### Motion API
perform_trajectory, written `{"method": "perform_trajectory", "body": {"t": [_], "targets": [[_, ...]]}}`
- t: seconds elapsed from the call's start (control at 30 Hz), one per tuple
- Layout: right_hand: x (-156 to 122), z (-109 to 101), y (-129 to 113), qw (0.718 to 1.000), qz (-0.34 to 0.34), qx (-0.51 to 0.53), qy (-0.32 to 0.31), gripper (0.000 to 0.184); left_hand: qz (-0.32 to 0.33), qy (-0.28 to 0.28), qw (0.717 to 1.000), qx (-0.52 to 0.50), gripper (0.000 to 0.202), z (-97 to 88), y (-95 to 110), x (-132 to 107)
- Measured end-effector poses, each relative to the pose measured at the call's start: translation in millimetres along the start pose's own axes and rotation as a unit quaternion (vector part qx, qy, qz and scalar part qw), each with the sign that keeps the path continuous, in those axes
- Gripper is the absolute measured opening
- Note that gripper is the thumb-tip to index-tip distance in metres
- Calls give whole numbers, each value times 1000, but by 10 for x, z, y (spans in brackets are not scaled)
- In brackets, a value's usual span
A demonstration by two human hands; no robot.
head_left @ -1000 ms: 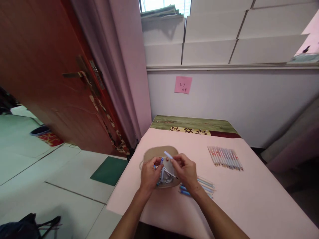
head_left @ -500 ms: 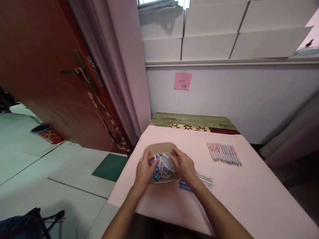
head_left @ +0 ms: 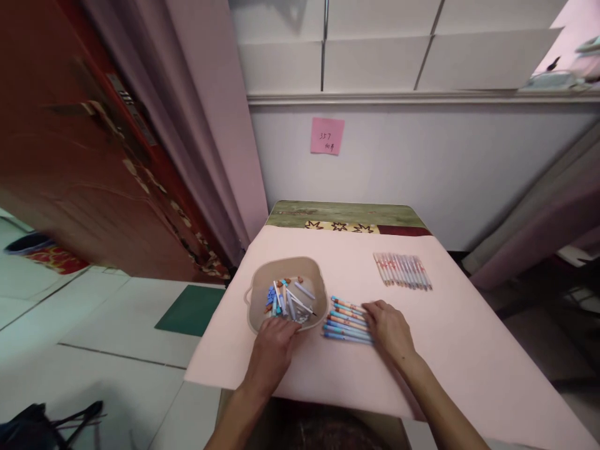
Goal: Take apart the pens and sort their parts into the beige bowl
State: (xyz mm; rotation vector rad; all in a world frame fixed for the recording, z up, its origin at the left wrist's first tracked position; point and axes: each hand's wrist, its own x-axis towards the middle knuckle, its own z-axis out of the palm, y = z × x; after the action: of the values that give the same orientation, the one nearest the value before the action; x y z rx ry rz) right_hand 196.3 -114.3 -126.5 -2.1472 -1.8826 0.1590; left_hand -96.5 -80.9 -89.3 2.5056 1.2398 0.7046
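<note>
A beige plastic basket (head_left: 262,275) stands on the table's left side, with several pens (head_left: 291,306), blue bits (head_left: 270,297) and brown bits (head_left: 300,280) inside. My left hand (head_left: 274,344) is closed over the basket's near rim, its fingertips partly hidden. To the right of the basket lies a row of blue and peach pens (head_left: 347,322), side by side. My right hand (head_left: 389,328) grips the right ends of that row with bent fingers; its thumb is hidden.
Farther right on the pink-covered table (head_left: 450,350) lies a second row of pale pens (head_left: 403,270). A pink note (head_left: 327,135) is stuck to the wall behind. A red-brown door (head_left: 94,181) and a green mat (head_left: 190,310) are at the left.
My right hand has left the basket and moved right onto the row of pens. My left hand has drawn back from inside the basket to its near rim. The view has shifted.
</note>
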Motion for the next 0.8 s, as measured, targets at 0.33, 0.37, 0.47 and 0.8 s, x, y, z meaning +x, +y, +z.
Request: {"method": "perform_trajectory", "body": {"t": [0.33, 0.37, 0.47, 0.8], "targets": [[51, -79, 88, 999, 9, 35, 2, 30, -99, 4, 989, -113, 24, -221, 188, -88], [42, -101, 93, 999, 21, 39, 13, 30, -130, 25, 981, -145, 24, -263, 186, -65], [17, -216, 23, 989, 73, 106, 79, 29, -238, 91, 928, -272, 24, -352, 182, 56], [-55, -380, -1177, 677, 46, 701, -219, 37, -303, 74, 658, -685, 35, -52, 474, 517]]}}
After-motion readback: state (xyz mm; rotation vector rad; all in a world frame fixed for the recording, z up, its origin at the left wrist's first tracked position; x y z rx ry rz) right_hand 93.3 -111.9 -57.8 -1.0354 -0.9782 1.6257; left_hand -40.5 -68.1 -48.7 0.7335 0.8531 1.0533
